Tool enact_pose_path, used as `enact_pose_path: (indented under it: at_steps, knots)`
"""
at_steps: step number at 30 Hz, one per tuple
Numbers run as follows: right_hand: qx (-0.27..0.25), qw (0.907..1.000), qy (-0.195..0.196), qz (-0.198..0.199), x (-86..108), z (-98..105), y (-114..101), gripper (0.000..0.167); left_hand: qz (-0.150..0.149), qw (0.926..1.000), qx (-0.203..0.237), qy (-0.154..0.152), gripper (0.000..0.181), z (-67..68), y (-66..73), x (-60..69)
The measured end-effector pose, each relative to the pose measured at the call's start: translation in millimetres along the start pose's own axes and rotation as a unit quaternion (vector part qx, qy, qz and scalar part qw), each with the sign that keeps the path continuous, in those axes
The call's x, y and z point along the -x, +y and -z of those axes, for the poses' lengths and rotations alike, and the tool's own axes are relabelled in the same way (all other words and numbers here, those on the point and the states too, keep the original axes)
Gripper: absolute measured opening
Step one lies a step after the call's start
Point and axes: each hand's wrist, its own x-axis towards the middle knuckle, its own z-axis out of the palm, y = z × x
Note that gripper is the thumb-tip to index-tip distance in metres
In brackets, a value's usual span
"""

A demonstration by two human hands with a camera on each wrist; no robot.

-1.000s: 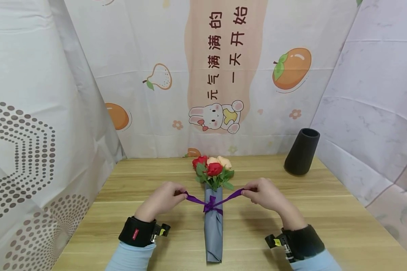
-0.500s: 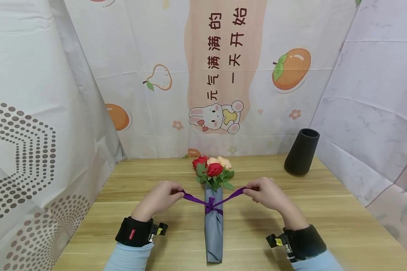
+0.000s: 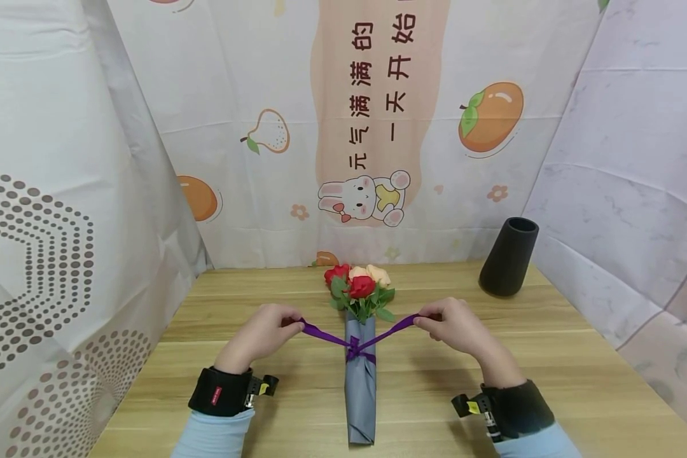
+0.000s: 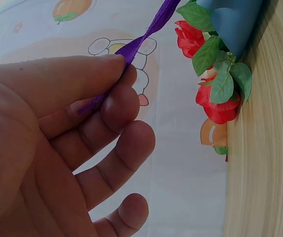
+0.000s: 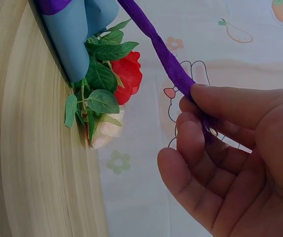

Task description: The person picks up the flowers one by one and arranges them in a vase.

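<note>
Pinching purple ribbon (image 3: pixel 324 334) thumb-to-finger, left hand (image 3: pixel 265 332) and right hand (image 3: pixel 457 326), likely to tension knot (image 3: pixel 353 348) on rose bouquet (image 3: pixel 362 287).

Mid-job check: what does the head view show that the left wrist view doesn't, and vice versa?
Only head: the black vase, the right hand pinching its side of the purple ribbon, and the ribbon's knot on the wrapping paper.

Only left wrist: the palm side of the left hand, with the ribbon end lying against the fingers.

Both: the left hand's pinch on the ribbon, red roses, the paper's upper part, the wood-grain tabletop and the bunny-print backdrop.
</note>
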Motion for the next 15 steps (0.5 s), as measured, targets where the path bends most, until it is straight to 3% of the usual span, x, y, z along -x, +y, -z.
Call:
enact_pose_path:
  at_steps: [15]
  knots:
    - [0.009,0.9999,0.006,-0.003,1.3,5.3,3.2,0.014,0.014,0.9998,0.007,0.007,0.009,7.5,-2.1,3.9]
